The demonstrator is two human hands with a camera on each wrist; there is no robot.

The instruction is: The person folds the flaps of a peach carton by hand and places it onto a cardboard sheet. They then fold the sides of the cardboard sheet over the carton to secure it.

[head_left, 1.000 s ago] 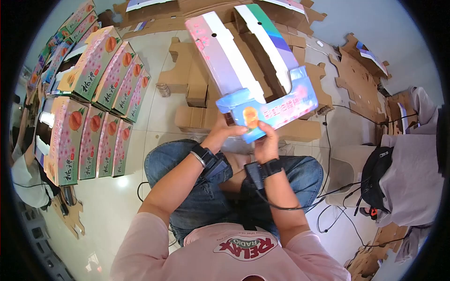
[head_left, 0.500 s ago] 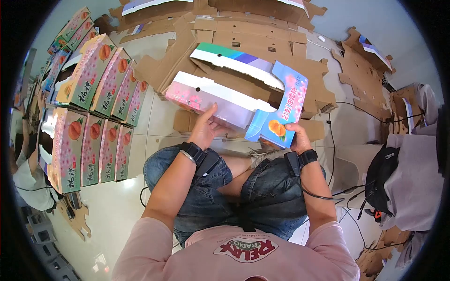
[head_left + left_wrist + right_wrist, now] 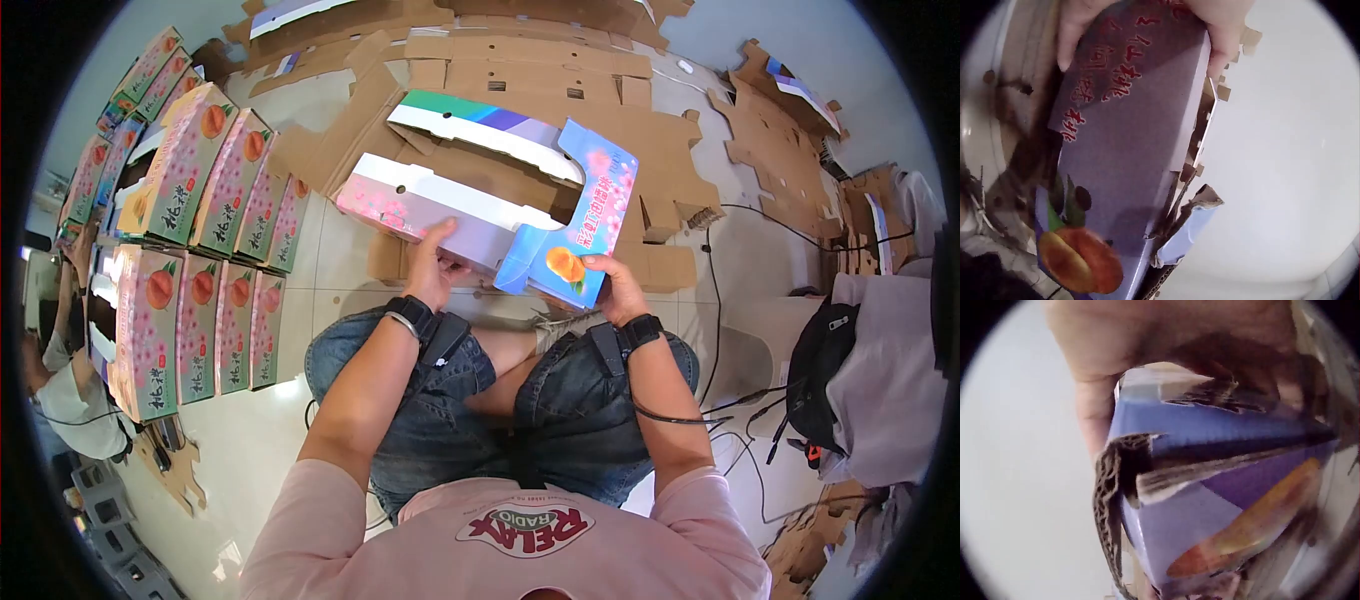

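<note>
A folded cardboard fruit carton (image 3: 478,246), open on top, is held tilted over the person's shins. It has lilac long sides with white edges and a blue end panel (image 3: 598,215) printed with a peach. My left hand (image 3: 432,270) grips the near lilac side, thumb over its upper edge; in the left wrist view the thumb and fingers span the printed side wall (image 3: 1116,125). At the blue end, my right hand (image 3: 624,292) holds the corner, its thumb on the panel near the peach. The right wrist view shows layered flaps (image 3: 1210,428) beneath this hand.
Several finished green and pink cartons (image 3: 150,330) are stacked at the left. Flat brown cardboard blanks (image 3: 620,130) lie on the floor ahead. Cables (image 3: 711,330) run at the right beside a black bag (image 3: 822,370). Another person (image 3: 85,390) is at the far left.
The carton has turned from pointing away to lying crosswise, its blue end now to the right, then shifted slightly left. My left hand moved from the blue end to the long side.
</note>
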